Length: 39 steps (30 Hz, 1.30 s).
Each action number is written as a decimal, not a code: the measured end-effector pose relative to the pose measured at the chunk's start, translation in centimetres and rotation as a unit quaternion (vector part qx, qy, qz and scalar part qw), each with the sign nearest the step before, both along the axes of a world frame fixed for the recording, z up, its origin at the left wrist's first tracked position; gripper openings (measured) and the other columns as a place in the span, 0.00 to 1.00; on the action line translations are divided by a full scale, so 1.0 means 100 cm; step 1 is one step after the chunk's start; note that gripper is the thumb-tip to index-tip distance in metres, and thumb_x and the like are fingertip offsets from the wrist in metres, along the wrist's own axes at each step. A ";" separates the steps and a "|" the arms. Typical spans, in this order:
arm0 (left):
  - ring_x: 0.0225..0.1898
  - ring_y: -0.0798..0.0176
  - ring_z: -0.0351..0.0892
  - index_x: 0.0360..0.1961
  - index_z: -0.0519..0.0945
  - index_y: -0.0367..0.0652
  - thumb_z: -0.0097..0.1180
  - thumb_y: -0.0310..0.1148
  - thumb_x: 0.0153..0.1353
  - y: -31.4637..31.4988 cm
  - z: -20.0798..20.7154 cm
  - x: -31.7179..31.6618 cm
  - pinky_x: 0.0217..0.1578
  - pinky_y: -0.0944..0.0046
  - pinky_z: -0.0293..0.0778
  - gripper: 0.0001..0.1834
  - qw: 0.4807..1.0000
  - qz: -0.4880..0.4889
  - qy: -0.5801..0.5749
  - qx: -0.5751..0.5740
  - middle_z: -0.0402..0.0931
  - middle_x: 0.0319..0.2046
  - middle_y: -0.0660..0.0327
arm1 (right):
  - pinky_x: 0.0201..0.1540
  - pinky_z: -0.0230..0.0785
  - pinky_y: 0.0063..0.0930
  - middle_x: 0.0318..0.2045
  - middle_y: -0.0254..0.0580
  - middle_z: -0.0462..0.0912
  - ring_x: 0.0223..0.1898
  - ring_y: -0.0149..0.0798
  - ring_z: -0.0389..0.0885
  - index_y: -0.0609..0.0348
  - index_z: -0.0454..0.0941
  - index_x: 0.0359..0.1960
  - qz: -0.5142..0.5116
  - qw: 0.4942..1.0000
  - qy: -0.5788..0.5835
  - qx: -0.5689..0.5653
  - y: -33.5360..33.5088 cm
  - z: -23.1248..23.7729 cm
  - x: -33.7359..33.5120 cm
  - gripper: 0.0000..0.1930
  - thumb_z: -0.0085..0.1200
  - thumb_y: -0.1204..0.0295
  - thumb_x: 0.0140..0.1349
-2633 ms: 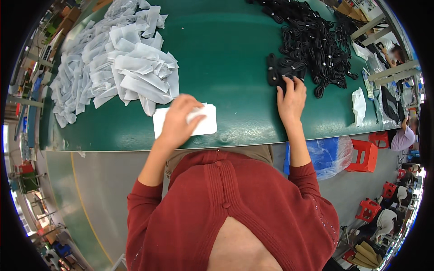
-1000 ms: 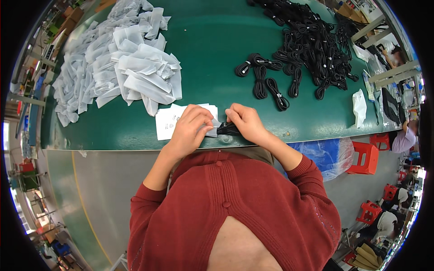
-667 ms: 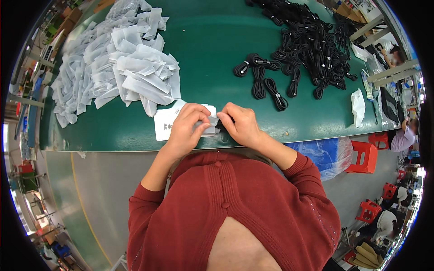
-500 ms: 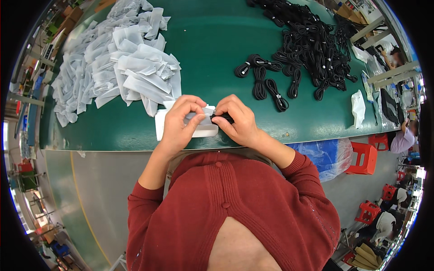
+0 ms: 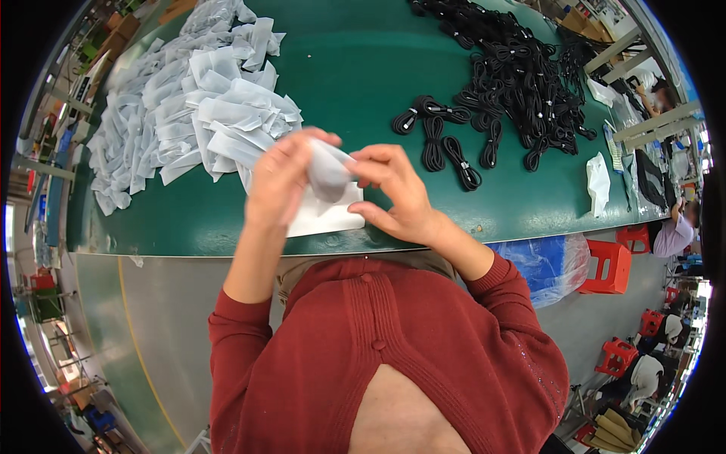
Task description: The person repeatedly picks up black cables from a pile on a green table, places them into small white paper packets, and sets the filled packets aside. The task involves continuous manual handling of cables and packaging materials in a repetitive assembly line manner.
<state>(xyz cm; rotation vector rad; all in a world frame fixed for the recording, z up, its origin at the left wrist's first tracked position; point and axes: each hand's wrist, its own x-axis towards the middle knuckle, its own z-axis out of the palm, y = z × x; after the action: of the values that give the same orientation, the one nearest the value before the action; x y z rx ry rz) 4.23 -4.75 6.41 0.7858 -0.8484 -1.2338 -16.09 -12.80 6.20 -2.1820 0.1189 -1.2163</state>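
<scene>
My left hand (image 5: 278,180) is closed on a small translucent plastic bag (image 5: 327,168), lifted above the table's near edge. A dark shape shows through the bag, seemingly a bundled black cable; the blur hides its detail. At the bag's right edge, the fingertips of my right hand (image 5: 397,189) touch or nearly touch it, with the thumb spread away below. Beneath both hands lies a flat white stack or pad (image 5: 333,218), partly covered by my left hand.
A large heap of translucent bags (image 5: 242,113) covers the green table's (image 5: 363,83) left side. Bundled black cables (image 5: 522,83) pile up at right, several lying apart nearer me. A crumpled white bag (image 5: 598,184) lies near the right edge. Red stools (image 5: 607,265) stand beyond.
The black cable end between my fingers has gone from sight, and a dark shape now shows inside the bag. My left hand has risen with the bag; my right fingers have spread.
</scene>
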 end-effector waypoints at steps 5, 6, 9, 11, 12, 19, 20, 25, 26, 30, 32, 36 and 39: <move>0.50 0.63 0.77 0.55 0.74 0.31 0.50 0.31 0.71 -0.014 0.047 0.060 0.55 0.64 0.71 0.17 0.892 0.404 -0.193 -0.062 0.78 0.49 0.55 | 0.31 0.74 0.34 0.35 0.46 0.78 0.31 0.45 0.80 0.59 0.77 0.51 -0.367 0.896 0.229 -0.097 -0.042 -0.004 -0.036 0.22 0.67 0.64 0.57; 0.50 0.63 0.77 0.55 0.75 0.31 0.51 0.31 0.71 -0.008 0.047 0.061 0.55 0.64 0.70 0.16 0.849 0.434 -0.292 -0.077 0.78 0.49 0.56 | 0.30 0.75 0.37 0.32 0.48 0.76 0.31 0.50 0.81 0.61 0.76 0.49 -0.418 0.849 0.298 -0.126 -0.051 -0.016 -0.046 0.25 0.66 0.57 0.57; 0.46 0.66 0.77 0.47 0.80 0.39 0.56 0.25 0.65 0.012 0.017 0.034 0.49 0.67 0.71 0.10 0.863 0.329 -0.382 -0.031 0.78 0.44 0.62 | 0.30 0.75 0.44 0.32 0.52 0.76 0.30 0.52 0.81 0.65 0.74 0.39 -0.410 0.835 0.349 -0.114 -0.059 -0.047 -0.062 0.20 0.64 0.60 0.57; 0.40 0.69 0.73 0.42 0.81 0.38 0.63 0.23 0.56 0.025 -0.010 0.003 0.42 0.71 0.70 0.12 0.864 0.181 -0.470 -0.025 0.77 0.42 0.63 | 0.31 0.75 0.45 0.31 0.52 0.76 0.30 0.53 0.80 0.65 0.74 0.37 -0.411 0.846 0.327 -0.094 -0.059 -0.052 -0.063 0.14 0.60 0.66 0.58; 0.38 0.66 0.74 0.41 0.81 0.38 0.65 0.23 0.54 0.028 -0.018 -0.011 0.40 0.68 0.71 0.12 0.859 0.136 -0.493 -0.007 0.77 0.39 0.61 | 0.31 0.75 0.45 0.31 0.52 0.76 0.29 0.54 0.80 0.65 0.74 0.36 -0.412 0.851 0.317 -0.082 -0.058 -0.054 -0.065 0.11 0.59 0.69 0.59; 0.34 0.53 0.76 0.31 0.79 0.37 0.65 0.25 0.53 0.028 -0.062 -0.049 0.36 0.58 0.73 0.07 0.782 0.122 -0.609 -0.047 0.75 0.30 0.56 | 0.30 0.70 0.32 0.27 0.45 0.77 0.25 0.38 0.77 0.66 0.80 0.40 -0.319 0.926 0.171 0.105 -0.038 -0.049 -0.073 0.07 0.54 0.78 0.61; 0.33 0.56 0.76 0.30 0.78 0.37 0.64 0.24 0.53 0.029 -0.063 -0.048 0.36 0.59 0.73 0.06 0.784 0.125 -0.607 -0.038 0.75 0.29 0.57 | 0.29 0.66 0.27 0.25 0.41 0.75 0.24 0.31 0.72 0.66 0.81 0.41 -0.291 0.932 0.178 0.121 -0.031 -0.044 -0.074 0.08 0.54 0.79 0.62; 0.30 0.66 0.72 0.32 0.78 0.37 0.61 0.22 0.57 0.033 -0.063 -0.047 0.35 0.66 0.69 0.03 0.872 0.135 -0.467 0.052 0.75 0.29 0.61 | 0.25 0.67 0.29 0.29 0.44 0.76 0.22 0.37 0.74 0.65 0.80 0.41 -0.181 0.969 0.147 0.084 0.007 -0.030 -0.069 0.10 0.56 0.84 0.57; 0.30 0.69 0.70 0.32 0.78 0.37 0.60 0.22 0.58 0.034 -0.063 -0.046 0.35 0.68 0.68 0.03 0.885 0.135 -0.440 0.064 0.74 0.29 0.63 | 0.25 0.68 0.30 0.29 0.44 0.77 0.22 0.39 0.75 0.64 0.79 0.42 -0.173 0.972 0.150 0.054 0.009 -0.032 -0.071 0.11 0.57 0.84 0.56; 0.31 0.70 0.69 0.32 0.77 0.37 0.60 0.21 0.59 0.033 -0.060 -0.043 0.36 0.70 0.68 0.03 0.901 0.136 -0.405 0.073 0.74 0.29 0.64 | 0.26 0.70 0.35 0.30 0.43 0.77 0.24 0.43 0.77 0.63 0.79 0.42 -0.133 0.978 0.156 -0.019 0.011 -0.034 -0.074 0.13 0.59 0.83 0.54; 0.30 0.68 0.72 0.32 0.77 0.37 0.60 0.21 0.58 0.033 -0.063 -0.041 0.34 0.68 0.69 0.04 0.900 0.142 -0.407 0.055 0.74 0.29 0.61 | 0.26 0.70 0.35 0.30 0.43 0.77 0.24 0.43 0.77 0.63 0.79 0.41 -0.116 0.979 0.163 -0.029 0.011 -0.034 -0.074 0.12 0.59 0.83 0.54; 0.32 0.67 0.72 0.32 0.77 0.36 0.60 0.20 0.58 0.034 -0.061 -0.042 0.37 0.68 0.70 0.04 0.904 0.135 -0.405 0.035 0.75 0.31 0.61 | 0.24 0.69 0.33 0.29 0.42 0.76 0.23 0.41 0.76 0.63 0.81 0.40 -0.084 0.975 0.202 0.017 0.007 -0.031 -0.074 0.10 0.58 0.81 0.56; 0.35 0.65 0.72 0.31 0.77 0.36 0.59 0.20 0.57 0.036 -0.055 -0.045 0.39 0.66 0.69 0.03 0.905 0.112 -0.411 0.005 0.75 0.33 0.61 | 0.21 0.64 0.28 0.26 0.39 0.77 0.19 0.33 0.73 0.63 0.82 0.41 -0.051 0.966 0.220 0.129 0.002 -0.035 -0.073 0.08 0.54 0.77 0.62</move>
<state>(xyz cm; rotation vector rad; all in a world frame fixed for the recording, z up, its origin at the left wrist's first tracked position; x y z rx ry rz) -0.27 -1.13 0.93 1.4091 -1.3770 -0.6718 -23.36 -12.64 2.70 -2.1947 0.5489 -0.6990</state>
